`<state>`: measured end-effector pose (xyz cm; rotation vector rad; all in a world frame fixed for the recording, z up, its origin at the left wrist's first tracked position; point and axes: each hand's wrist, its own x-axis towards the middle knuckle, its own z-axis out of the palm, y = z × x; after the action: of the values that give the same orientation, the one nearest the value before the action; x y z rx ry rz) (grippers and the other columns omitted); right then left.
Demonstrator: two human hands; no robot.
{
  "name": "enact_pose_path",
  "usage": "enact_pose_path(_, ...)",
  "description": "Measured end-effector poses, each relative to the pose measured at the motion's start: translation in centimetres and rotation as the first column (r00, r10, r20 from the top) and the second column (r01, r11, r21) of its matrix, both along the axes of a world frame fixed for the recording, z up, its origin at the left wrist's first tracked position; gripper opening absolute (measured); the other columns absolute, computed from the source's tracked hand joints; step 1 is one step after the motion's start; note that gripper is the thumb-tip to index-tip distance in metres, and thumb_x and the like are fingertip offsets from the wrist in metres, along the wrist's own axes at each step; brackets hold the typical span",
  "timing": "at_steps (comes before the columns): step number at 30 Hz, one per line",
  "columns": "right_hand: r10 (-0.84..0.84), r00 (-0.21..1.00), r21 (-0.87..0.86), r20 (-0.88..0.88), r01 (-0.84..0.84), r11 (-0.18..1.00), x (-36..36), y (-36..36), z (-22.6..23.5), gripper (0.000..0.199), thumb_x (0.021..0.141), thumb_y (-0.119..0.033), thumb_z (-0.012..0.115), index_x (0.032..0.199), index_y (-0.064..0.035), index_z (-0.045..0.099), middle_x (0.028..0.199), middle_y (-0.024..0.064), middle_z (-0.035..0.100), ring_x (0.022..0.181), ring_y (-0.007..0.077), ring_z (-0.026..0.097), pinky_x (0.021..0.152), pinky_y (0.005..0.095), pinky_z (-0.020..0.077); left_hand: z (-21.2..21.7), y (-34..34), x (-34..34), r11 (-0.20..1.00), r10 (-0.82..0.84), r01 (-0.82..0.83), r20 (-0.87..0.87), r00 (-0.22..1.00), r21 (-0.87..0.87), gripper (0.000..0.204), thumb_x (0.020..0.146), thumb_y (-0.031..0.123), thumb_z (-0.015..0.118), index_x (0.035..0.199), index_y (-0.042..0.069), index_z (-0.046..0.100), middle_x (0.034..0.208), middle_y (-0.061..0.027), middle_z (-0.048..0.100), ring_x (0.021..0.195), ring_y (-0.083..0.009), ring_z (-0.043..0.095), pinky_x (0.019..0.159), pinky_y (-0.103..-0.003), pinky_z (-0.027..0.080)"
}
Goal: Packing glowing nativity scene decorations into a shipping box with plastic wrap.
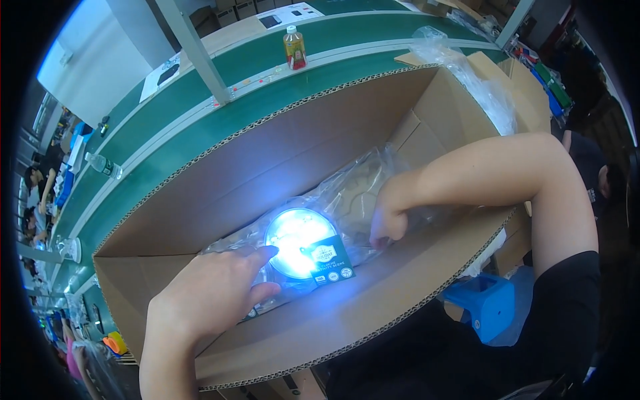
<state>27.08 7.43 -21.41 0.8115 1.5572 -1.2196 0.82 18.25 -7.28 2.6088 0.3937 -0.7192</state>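
A deep cardboard box (267, 170) stands in front of me, with clear plastic bagging (357, 190) inside. On the bagging lies a round, brightly glowing light (288, 240), its surface washed out by the glare. A dark green printed card (331, 261) covers its lower right part. My left hand (213, 287) reaches over the box's near left side, forefinger at the light's left edge and thumb apart below it; its other fingers are largely hidden. Inside the box, right of the light, my right hand (392, 212) points down with curled fingers beside the bagging. Whatever they grip is hidden.
Beyond the box runs a green worktable (253, 83) with a drink bottle (294, 48) and a clear bottle (103, 165). Crumpled plastic (477, 83) lies by the box's far right corner. A blue stool (483, 303) stands at the lower right. Other people work far left.
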Motion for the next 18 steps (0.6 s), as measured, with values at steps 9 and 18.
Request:
enact_pose_path(9, 0.026, 0.946, -0.072, 0.322, -0.003, 0.997, 0.9, -0.2, -1.4, 0.050, 0.075, -0.013, 0.066, 0.124, -0.0198, 0.071, 0.116, 0.0057, 0.073, 0.116, 0.0259, 0.062, 0.095, 0.0458, 0.0496, 0.0, 0.3, -0.4, 1.000, 0.003, -0.003, 0.019, 1.000, 0.001, 0.051, 0.095, 0.035, 0.065, 0.135, 0.004, 0.057, 0.118, -0.0216, 0.069, 0.101, -0.0385, 0.068, 0.089, -0.047, 0.054)
enact_pose_path(18, -0.247, 0.956, 0.081, 0.158, 0.237, 0.968, 2.9, 2.0, 0.3, 0.040, 0.083, -0.019, 0.061, 0.119, -0.0077, 0.072, 0.107, 0.0100, 0.075, 0.103, 0.0273, 0.068, 0.093, 0.0462, 0.0499, 0.2, -0.2, 0.2, 1.000, -0.018, 0.018, 0.027, 0.999, -0.006, 0.050, 0.096, 0.036, 0.064, 0.135, 0.004, 0.057, 0.117, -0.0200, 0.069, 0.105, -0.0385, 0.067, 0.090, -0.047, 0.053)
